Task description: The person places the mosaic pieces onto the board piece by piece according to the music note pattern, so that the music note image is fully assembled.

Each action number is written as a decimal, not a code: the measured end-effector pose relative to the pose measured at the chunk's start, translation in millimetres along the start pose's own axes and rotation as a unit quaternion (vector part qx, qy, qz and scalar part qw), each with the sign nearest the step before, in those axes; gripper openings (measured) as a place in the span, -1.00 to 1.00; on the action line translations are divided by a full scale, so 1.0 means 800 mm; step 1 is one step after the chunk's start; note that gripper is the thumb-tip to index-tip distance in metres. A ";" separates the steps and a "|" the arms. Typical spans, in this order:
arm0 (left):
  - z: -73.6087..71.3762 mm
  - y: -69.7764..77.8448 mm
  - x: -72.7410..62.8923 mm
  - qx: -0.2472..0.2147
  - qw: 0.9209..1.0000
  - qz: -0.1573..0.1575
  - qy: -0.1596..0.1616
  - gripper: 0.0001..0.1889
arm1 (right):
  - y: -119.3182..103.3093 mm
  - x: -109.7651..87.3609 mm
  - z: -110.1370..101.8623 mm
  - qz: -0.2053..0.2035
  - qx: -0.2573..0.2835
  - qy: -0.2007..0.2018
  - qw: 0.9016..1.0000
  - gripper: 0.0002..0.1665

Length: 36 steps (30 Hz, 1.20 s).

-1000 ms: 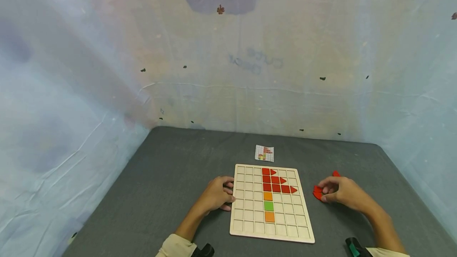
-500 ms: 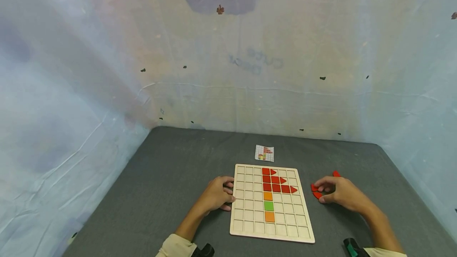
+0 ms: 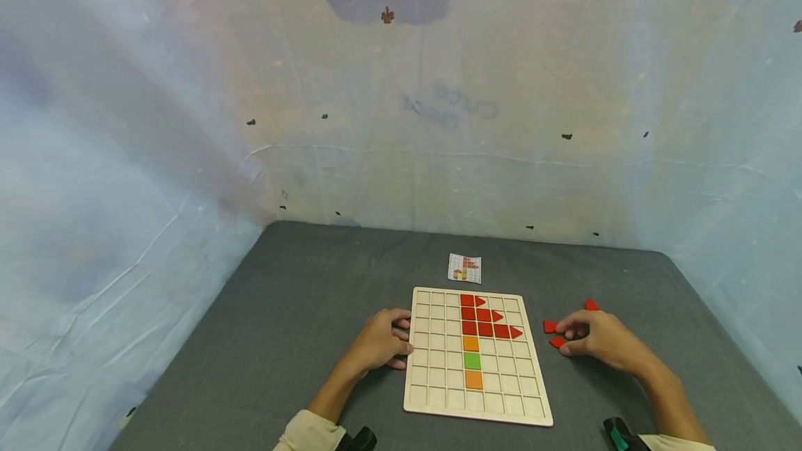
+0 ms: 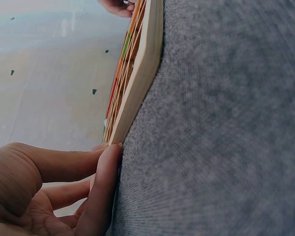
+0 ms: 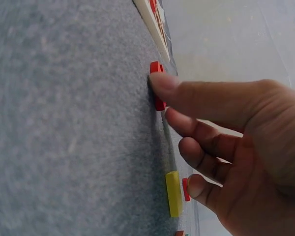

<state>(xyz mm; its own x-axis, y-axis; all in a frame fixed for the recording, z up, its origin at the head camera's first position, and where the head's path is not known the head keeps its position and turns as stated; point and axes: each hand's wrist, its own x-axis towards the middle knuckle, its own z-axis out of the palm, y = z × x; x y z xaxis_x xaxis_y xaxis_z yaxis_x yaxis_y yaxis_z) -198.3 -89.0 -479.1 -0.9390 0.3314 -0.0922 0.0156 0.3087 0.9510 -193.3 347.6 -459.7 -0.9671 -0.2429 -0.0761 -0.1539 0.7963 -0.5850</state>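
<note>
My left hand (image 3: 382,339) holds the left edge of a wooden grid board (image 3: 432,399), with thumb and fingertips at its rim. Red squares (image 3: 467,313) and red triangles (image 3: 516,332) fill cells near the top of the board, above two orange squares (image 3: 474,380) and a green square (image 3: 472,360). To the right of the board, my right hand (image 3: 604,339) reaches over loose red pieces. Its fingertips are at a red piece (image 3: 549,326) and a rounded-looking red piece (image 3: 557,342), both lying on the table. In the right wrist view the thumb covers part of a red piece (image 5: 160,104).
Another red piece (image 3: 591,305) lies behind the right hand. A yellow block (image 5: 173,194) sits beneath that hand in the right wrist view. Beyond the board lies a small pattern card (image 3: 464,268). A grey cloth (image 3: 326,277) covers the table, with hanging sheets around it.
Two red pieces under my right fingertips have come apart, one sliding left and away. My right hand has shifted slightly left. The left hand and the board stay in place.
</note>
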 end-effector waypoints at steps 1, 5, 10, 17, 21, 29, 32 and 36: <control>0.000 0.000 0.000 0.000 1.000 0.000 0.000 -0.32 | 0.000 0.000 0.000 0.002 0.001 0.000 1.000 -0.63; 0.000 0.000 0.000 0.001 1.000 0.000 0.000 -0.32 | 0.001 0.000 0.001 -0.002 -0.006 0.001 1.000 -0.67; 0.000 0.000 0.000 0.001 1.000 -0.002 0.000 -0.32 | 0.000 0.001 0.002 -0.005 -0.010 0.005 1.000 -0.72; 0.000 0.000 0.000 0.002 1.000 0.000 -0.001 -0.32 | -0.005 0.000 0.002 -0.009 -0.015 0.010 1.000 -0.74; 0.000 0.000 0.000 0.002 1.000 0.001 -0.001 -0.33 | -0.011 0.000 0.002 -0.004 -0.013 0.011 1.000 -0.73; 0.000 0.000 0.000 0.000 1.000 -0.002 0.000 -0.33 | -0.027 0.003 0.008 -0.030 -0.004 0.015 0.999 -0.70; 0.000 0.000 0.000 0.000 1.000 -0.003 0.001 -0.33 | -0.035 0.005 0.013 -0.044 0.005 0.012 0.999 -0.72; 0.000 0.000 0.000 0.001 1.000 -0.003 0.000 -0.33 | -0.045 0.007 0.021 -0.060 0.012 0.006 0.998 -0.75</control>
<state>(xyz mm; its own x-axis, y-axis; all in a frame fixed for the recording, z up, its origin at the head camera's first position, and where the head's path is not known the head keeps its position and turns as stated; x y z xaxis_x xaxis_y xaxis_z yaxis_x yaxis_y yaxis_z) -198.3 -89.0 -479.5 -0.9388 0.3305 -0.0975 0.0109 0.3114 0.9502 -189.9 308.4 -452.7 -0.9442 -0.3295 0.0044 -0.2641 0.7487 -0.6080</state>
